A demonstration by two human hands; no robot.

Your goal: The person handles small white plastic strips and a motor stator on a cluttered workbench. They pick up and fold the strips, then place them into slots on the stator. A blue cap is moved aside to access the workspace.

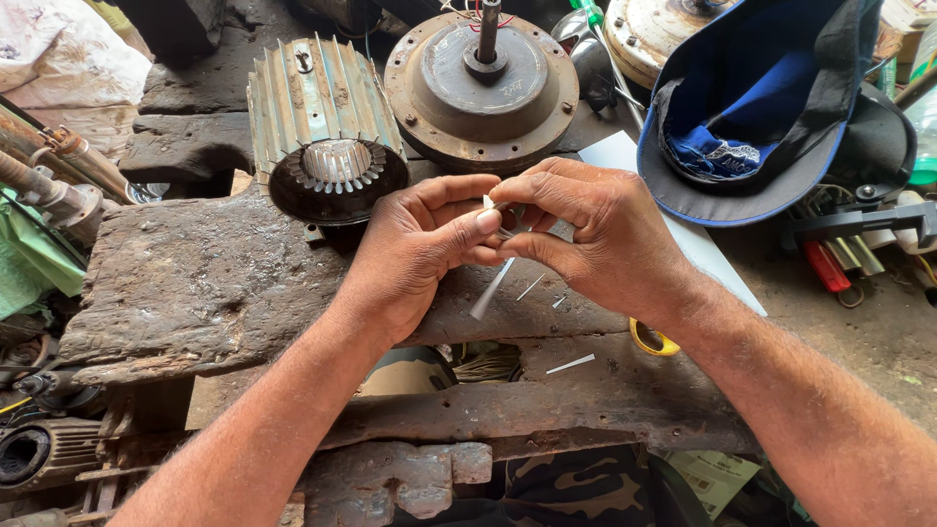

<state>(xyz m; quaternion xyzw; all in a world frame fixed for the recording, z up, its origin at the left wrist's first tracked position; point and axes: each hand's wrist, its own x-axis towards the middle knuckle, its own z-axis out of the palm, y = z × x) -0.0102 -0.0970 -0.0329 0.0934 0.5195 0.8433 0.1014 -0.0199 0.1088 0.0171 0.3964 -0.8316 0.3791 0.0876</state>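
Together, seen from the head camera, the left hand [415, 244] and the right hand [595, 239] are meeting above a worn wooden workbench [195, 283], their fingertips clamping down on a thin white strip [493, 285] that is hanging between them and slanting down toward the bench. Small white slivers [570, 364] are lying on the wood below. A finned motor housing [322, 137] and a round rusty end cover [480, 83] are sitting behind the hands, and a blue cap [771, 107] is lying upside down to the right.
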